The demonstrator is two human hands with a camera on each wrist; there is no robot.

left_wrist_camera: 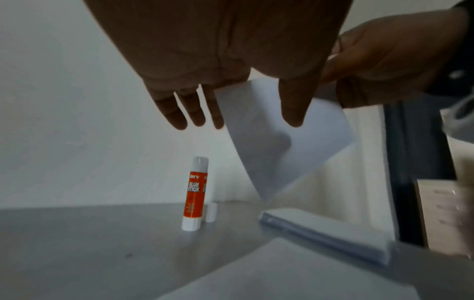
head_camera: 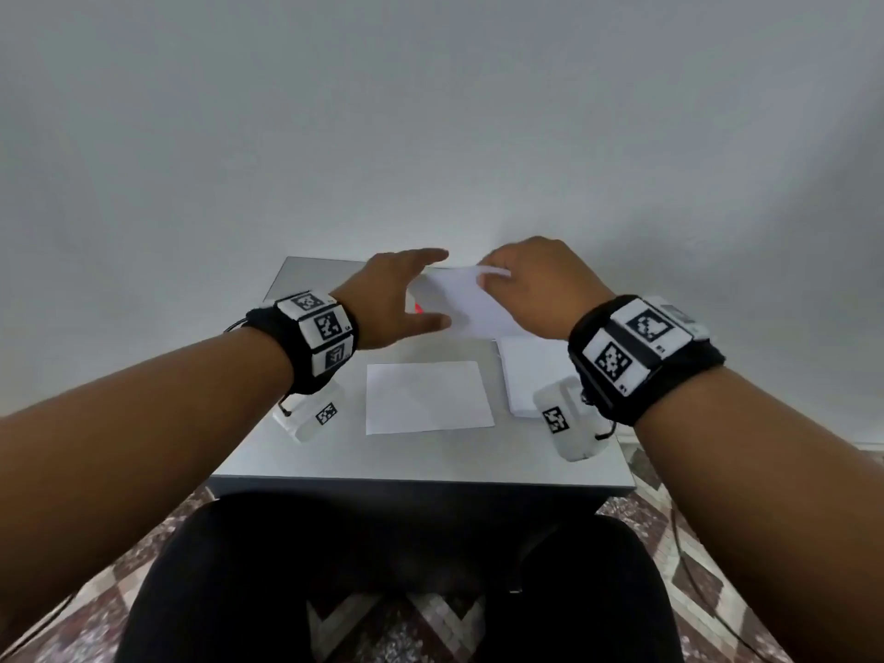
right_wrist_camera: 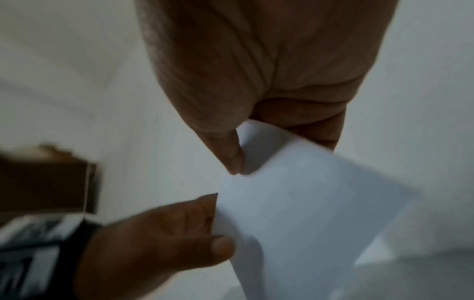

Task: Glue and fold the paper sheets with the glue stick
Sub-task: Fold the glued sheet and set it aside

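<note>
Paper sheet lifted at the table's far side, right hand pinching its corner, left hand spread, fingers relaxed beside it.

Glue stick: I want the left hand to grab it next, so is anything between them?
Nothing visible: the glue stick stands upright beyond the open left hand; the held sheet hangs to its right.

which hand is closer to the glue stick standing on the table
Left. The left hand hovers open just above and in front of the glue stick, not touching it. The right hand is farther to the right, pinching a lifted paper sheet.
</note>
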